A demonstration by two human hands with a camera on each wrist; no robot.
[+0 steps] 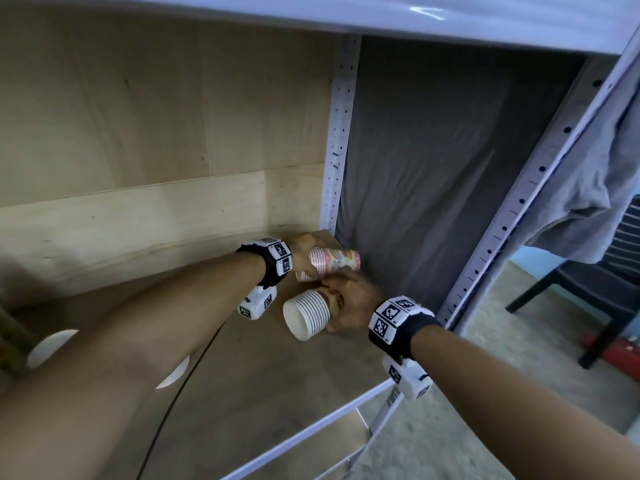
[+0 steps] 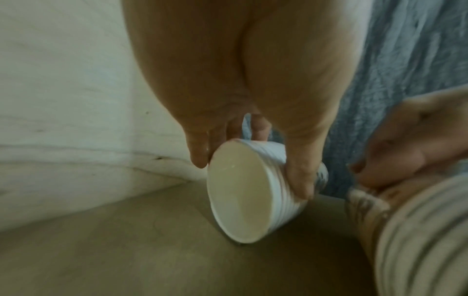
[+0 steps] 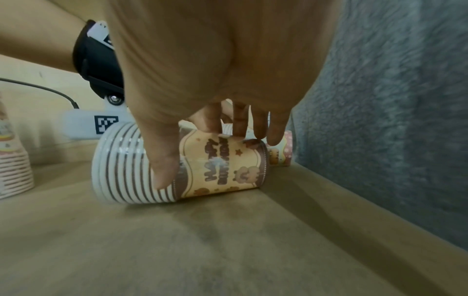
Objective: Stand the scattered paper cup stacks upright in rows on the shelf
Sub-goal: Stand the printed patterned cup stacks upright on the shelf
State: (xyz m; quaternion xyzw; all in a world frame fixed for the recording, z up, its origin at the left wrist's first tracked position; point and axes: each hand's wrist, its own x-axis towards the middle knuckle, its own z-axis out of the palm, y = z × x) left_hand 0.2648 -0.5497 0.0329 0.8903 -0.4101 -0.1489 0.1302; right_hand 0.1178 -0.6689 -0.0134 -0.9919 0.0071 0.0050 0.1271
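Two paper cup stacks lie on their sides at the right end of the wooden shelf board (image 1: 277,393). My left hand (image 1: 308,261) grips the pink patterned stack (image 1: 334,261) from above, its base pointing at the grey cloth. In the left wrist view this stack's (image 2: 240,190) white mouth faces the camera, with the thumb (image 2: 301,180) curled over its rims. My right hand (image 1: 337,296) grips the brown striped stack (image 1: 308,313) just in front. In the right wrist view, the thumb (image 3: 162,170) and fingers wrap this stack (image 3: 217,170), which rests on the board.
A grey cloth (image 1: 433,168) hangs along the shelf's right side, beside a perforated metal upright (image 1: 341,133). Another stack (image 3: 12,160) stands at the far left of the right wrist view. White rounded shapes (image 1: 52,344) show partly behind my left forearm. A dark chair (image 1: 606,271) stands outside.
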